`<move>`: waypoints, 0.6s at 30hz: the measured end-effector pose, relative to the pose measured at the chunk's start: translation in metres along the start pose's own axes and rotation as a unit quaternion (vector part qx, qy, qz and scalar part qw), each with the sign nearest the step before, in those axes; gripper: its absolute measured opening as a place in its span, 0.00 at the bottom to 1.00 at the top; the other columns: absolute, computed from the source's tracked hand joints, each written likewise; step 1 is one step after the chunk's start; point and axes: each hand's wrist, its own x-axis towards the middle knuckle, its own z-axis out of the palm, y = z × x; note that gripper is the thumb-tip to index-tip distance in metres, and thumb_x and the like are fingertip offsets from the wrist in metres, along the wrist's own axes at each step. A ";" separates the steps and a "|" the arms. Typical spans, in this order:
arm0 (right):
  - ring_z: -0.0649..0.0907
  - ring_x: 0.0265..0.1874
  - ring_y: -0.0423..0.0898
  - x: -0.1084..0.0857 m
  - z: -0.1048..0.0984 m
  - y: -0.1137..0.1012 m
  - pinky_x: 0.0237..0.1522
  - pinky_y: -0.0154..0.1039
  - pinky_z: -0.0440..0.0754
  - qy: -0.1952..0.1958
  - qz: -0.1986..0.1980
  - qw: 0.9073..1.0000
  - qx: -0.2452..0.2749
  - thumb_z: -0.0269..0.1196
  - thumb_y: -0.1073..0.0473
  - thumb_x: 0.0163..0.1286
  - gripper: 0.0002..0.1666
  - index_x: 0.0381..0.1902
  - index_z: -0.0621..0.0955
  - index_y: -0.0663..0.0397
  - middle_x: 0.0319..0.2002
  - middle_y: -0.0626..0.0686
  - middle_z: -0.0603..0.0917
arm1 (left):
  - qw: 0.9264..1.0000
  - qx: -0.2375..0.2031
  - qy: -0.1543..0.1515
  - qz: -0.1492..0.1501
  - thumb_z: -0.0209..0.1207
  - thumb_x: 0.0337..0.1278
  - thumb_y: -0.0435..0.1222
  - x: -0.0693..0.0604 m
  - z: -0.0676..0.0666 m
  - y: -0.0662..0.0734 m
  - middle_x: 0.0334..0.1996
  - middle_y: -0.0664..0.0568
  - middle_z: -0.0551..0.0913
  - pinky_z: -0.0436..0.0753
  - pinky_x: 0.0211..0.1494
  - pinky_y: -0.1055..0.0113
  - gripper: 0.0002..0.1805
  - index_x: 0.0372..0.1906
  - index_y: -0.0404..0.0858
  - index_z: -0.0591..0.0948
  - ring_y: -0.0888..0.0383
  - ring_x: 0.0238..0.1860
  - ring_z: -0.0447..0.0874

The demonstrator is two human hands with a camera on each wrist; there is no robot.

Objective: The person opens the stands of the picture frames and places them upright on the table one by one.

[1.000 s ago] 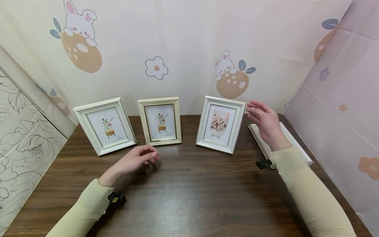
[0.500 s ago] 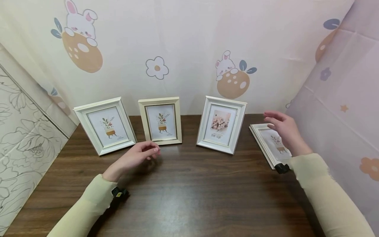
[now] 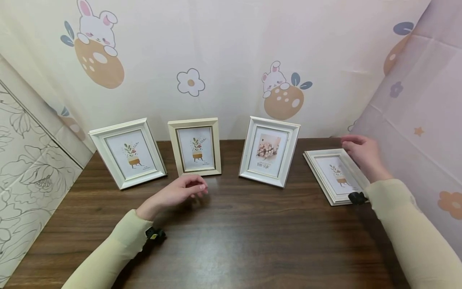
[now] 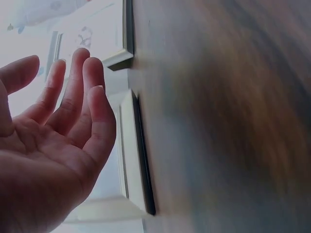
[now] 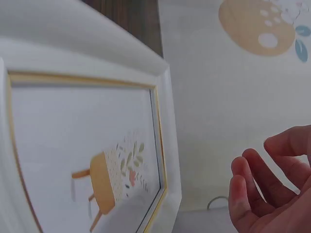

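My left hand (image 3: pixel 177 192) hovers over the table with loosely bent fingers, just in front of a cream picture frame (image 3: pixel 195 147) that stands upright. Nothing is between its fingers in the left wrist view, where a frame edge (image 4: pixel 132 155) shows behind them. At the right, a white picture frame (image 3: pixel 335 176) lies face up, with a potted-plant picture inside. Beside its right edge is my right hand (image 3: pixel 366 156), fingers relaxed and holding nothing. The right wrist view shows that hand (image 5: pixel 272 189) apart from the lying frame (image 5: pixel 167 141).
Two white picture frames stand on the brown wooden table (image 3: pixel 231 241): one at the left (image 3: pixel 130 154) with a plant picture, one right of centre (image 3: pixel 268 151) with a flower picture. A rabbit-patterned curtain (image 3: pixel 223 52) hangs behind, and another fabric wall (image 3: pixel 426 160) borders the right.
My right hand has moved right, away from the standing flower-picture frame and across the lying frame, uncovering its picture. My left hand has shifted slightly to the right. The frames have stayed put.
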 end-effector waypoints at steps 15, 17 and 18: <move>0.68 0.63 0.67 0.031 -0.005 0.016 0.59 0.59 0.69 -0.028 0.021 0.993 -0.113 0.49 0.64 0.73 0.27 0.68 0.70 0.66 0.62 0.71 0.73 | 0.994 -0.004 -0.107 0.012 0.51 0.76 0.38 -0.004 0.025 0.016 0.43 0.42 0.85 0.80 0.52 0.47 0.15 0.52 0.29 0.78 0.42 0.44 0.83; 0.69 0.63 0.68 0.034 -0.004 0.020 0.59 0.61 0.68 -0.040 0.016 0.992 -0.122 0.49 0.66 0.70 0.28 0.67 0.70 0.67 0.62 0.72 0.72 | 0.993 -0.007 -0.117 0.014 0.51 0.76 0.38 -0.005 0.027 0.016 0.43 0.41 0.85 0.80 0.52 0.47 0.15 0.52 0.29 0.78 0.42 0.44 0.83; 0.68 0.63 0.69 0.035 -0.003 0.021 0.60 0.61 0.68 -0.047 0.014 0.991 -0.127 0.48 0.67 0.69 0.29 0.67 0.70 0.68 0.63 0.73 0.71 | 0.993 -0.008 -0.120 0.015 0.51 0.76 0.38 -0.006 0.027 0.016 0.43 0.40 0.85 0.80 0.52 0.47 0.15 0.52 0.29 0.78 0.42 0.44 0.83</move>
